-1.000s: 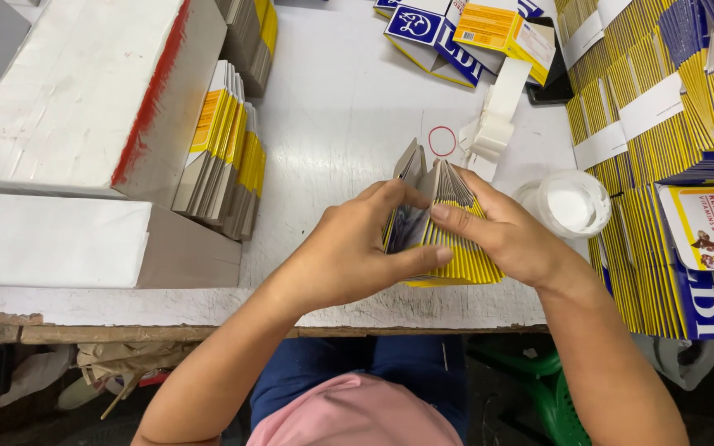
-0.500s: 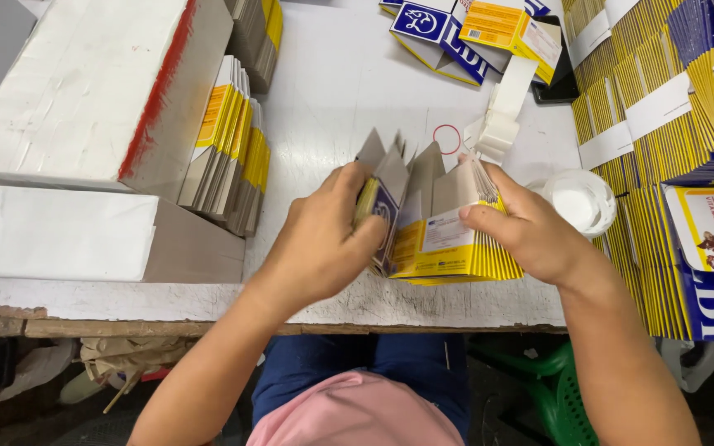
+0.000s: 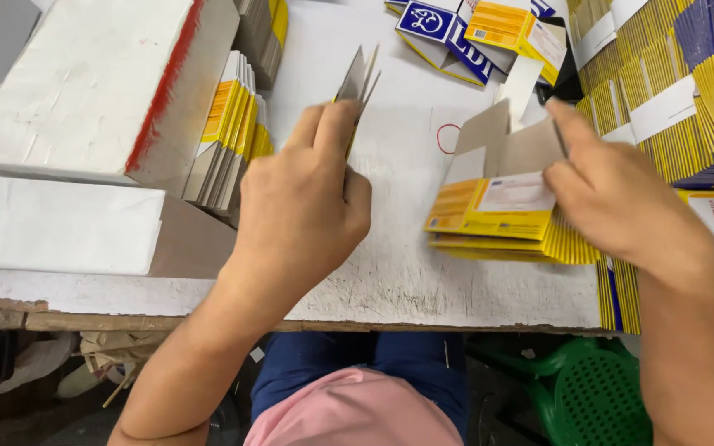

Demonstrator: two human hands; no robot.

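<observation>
Cartons [image 3: 357,78] stand pinched upright in my left hand [image 3: 303,211], left of the stack [image 3: 497,223]; my right hand [image 3: 613,194] seemingly grips that stack's top flap, much nearer it.

Scuffed white worktable [image 3: 390,281] with worn wooden edge, green plastic stool [image 3: 597,388] beneath, dim floor below

Two hands at the table — the left hand [image 3: 303,206] and the right hand [image 3: 613,198]. Two white blocks: one large with a red-edged side [image 3: 84,91], one lower block [image 3: 51,223] in front of it. One green plastic stool [image 3: 597,396] under the table. Flat yellow cartons — too many, too tightly packed, to count: a fanned bunch [image 3: 502,227], a standing row [image 3: 229,136], banded bundles [image 3: 671,91].
</observation>
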